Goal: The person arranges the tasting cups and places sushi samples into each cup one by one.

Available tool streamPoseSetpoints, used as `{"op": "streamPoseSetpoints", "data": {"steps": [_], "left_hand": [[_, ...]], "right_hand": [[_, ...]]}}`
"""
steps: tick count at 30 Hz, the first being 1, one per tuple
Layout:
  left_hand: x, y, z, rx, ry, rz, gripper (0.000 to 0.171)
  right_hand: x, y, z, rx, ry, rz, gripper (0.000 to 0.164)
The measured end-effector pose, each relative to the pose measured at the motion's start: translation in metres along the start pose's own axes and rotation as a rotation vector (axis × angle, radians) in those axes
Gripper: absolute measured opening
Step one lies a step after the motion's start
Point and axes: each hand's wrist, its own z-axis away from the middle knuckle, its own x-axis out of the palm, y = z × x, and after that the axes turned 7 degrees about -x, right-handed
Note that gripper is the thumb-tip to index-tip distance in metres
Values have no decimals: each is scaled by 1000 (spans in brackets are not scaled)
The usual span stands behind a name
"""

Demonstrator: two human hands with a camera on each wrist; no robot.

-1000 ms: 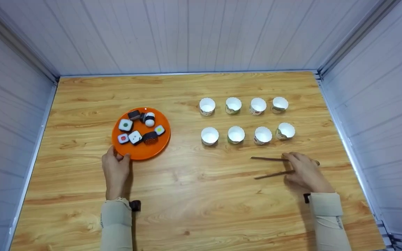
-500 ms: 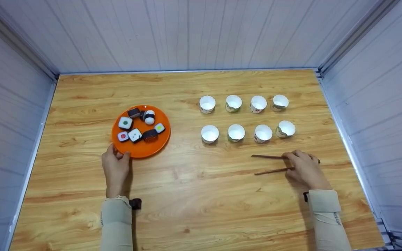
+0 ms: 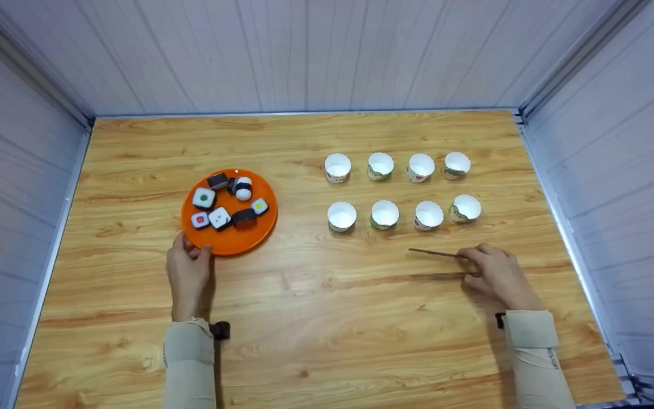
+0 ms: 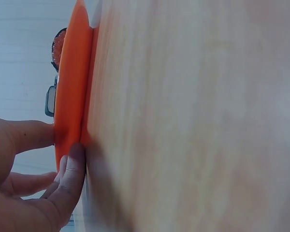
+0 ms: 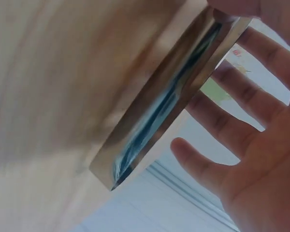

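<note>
In the head view, my left hand (image 3: 189,277) pinches the near rim of an orange plate (image 3: 230,244). The left wrist view shows the thumb (image 4: 31,135) at the upper side of the rim and fingers low by the table. Several sushi-shaped pieces lie on the plate, among them a white one with a green centre (image 3: 204,198) and a black roll (image 3: 243,219). On the right, my right hand (image 3: 497,276) holds brown, shiny metal tongs (image 3: 435,253) between thumb and fingers. Their two arms point left and stand apart; the hand hides their rear part.
Two rows of white paper cups (image 3: 385,215) stand behind the tongs, right of the plate. Pale panel walls (image 3: 304,57) enclose the wooden table (image 3: 304,324) at the back and both sides.
The tongs have turned slightly in my right hand, and their tips appear a little closer together. My left hand keeps its hold on the plate. The head view has tilted slightly.
</note>
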Motion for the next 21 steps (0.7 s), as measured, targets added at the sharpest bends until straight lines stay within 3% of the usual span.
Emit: {"op": "streamPoseSetpoints", "data": {"steps": [11, 15, 21], "left_hand": [[-1, 1, 0, -42, -25, 4, 65], [-1, 3, 0, -55, -36, 4, 65], [-1, 3, -1, -76, -43, 15, 66]], "right_hand": [[-26, -25, -17, -204, 177, 18, 54], [-32, -36, -29, -306, 253, -18, 50], [-36, -56, -55, -381, 336, -14, 43]]}}
